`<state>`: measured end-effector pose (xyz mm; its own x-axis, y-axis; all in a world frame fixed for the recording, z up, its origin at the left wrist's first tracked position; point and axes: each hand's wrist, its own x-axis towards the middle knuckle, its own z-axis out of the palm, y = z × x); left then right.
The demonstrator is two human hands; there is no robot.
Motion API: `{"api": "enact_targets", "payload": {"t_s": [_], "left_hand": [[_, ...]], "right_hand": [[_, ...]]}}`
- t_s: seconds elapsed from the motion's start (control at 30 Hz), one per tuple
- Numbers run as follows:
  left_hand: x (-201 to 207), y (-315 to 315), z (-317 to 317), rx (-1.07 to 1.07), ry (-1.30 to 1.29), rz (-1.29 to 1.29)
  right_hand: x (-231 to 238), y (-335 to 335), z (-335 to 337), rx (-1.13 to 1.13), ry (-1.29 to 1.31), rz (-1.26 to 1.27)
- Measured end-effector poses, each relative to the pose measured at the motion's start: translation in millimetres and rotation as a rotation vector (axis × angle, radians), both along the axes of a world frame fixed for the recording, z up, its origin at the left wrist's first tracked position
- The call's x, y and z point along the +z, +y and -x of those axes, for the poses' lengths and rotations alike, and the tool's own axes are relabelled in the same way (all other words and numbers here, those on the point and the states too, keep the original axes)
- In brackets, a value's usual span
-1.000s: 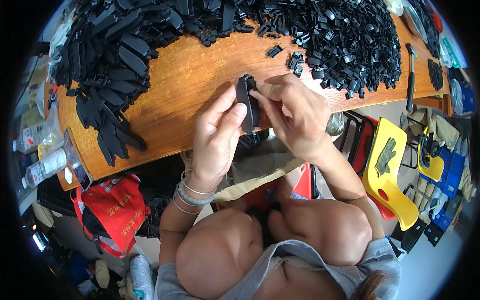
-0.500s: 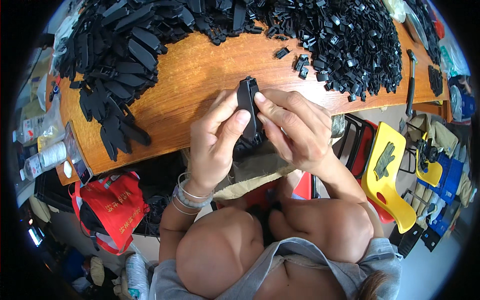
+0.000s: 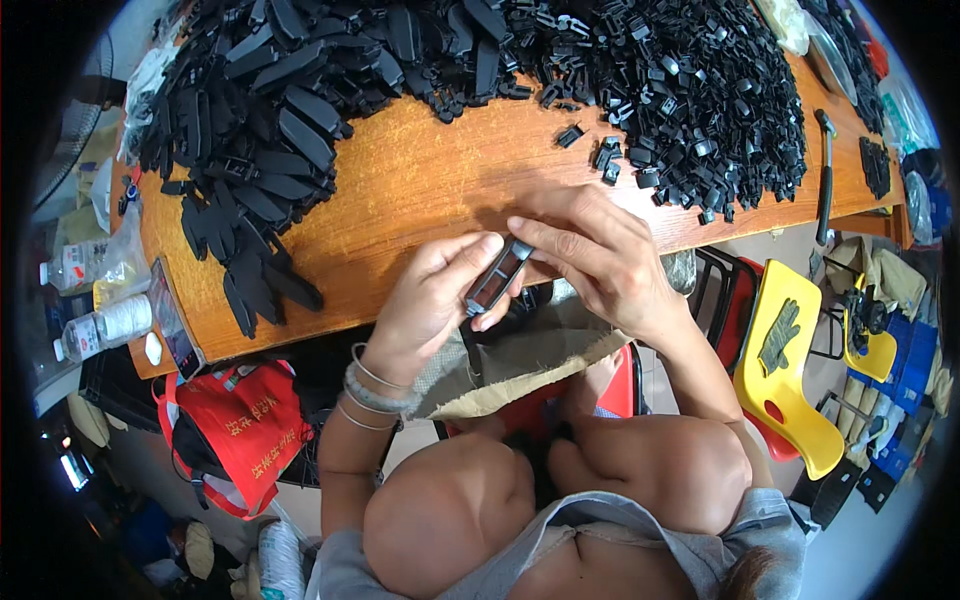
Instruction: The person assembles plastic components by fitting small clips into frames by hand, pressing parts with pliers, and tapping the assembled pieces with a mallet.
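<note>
Over the table's front edge, my left hand [image 3: 425, 290] pinches a long black plastic piece [image 3: 497, 278] between thumb and fingers. Its hollow, ribbed side faces up and the piece lies aslant. The fingers of my right hand [image 3: 605, 255] close on its upper end; whether a small part sits under them is hidden. Beneath my hands an open woven sack [image 3: 540, 372] hangs between the table and my knees, with dark pieces partly visible inside. A heap of long black plastic pieces [image 3: 300, 125] covers the table's left and back, and a heap of small black clips [image 3: 700, 120] its right.
A few loose clips [image 3: 607, 155] lie on the wooden table [image 3: 400, 180]. At the right are a dark-handled tool [image 3: 825, 180] and a yellow chair [image 3: 765, 370] bearing a glove [image 3: 780, 338]. Bottles [image 3: 82, 337], a phone [image 3: 180, 325] and a red bag [image 3: 235, 425] are at left.
The black piece has been turned from upright to aslant, its hollow side now showing. Both hands have come lower, and the right hand has shifted over the piece's upper end.
</note>
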<state>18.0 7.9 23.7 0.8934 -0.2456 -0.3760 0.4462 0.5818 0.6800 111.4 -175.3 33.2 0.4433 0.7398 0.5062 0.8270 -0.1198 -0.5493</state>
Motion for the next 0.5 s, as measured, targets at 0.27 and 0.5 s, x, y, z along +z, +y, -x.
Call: {"api": "enact_targets", "payload": {"t_s": [0.27, 0.5], "left_hand": [[14, 19, -62, 0.153, -0.775, -1.568], [6, 21, -119, 0.132, -0.874, -2.091]], "right_hand": [[-15, 3, -1, -0.171, -0.075, 0.203], [-3, 4, -13, -0.259, -0.059, 0.164]]}}
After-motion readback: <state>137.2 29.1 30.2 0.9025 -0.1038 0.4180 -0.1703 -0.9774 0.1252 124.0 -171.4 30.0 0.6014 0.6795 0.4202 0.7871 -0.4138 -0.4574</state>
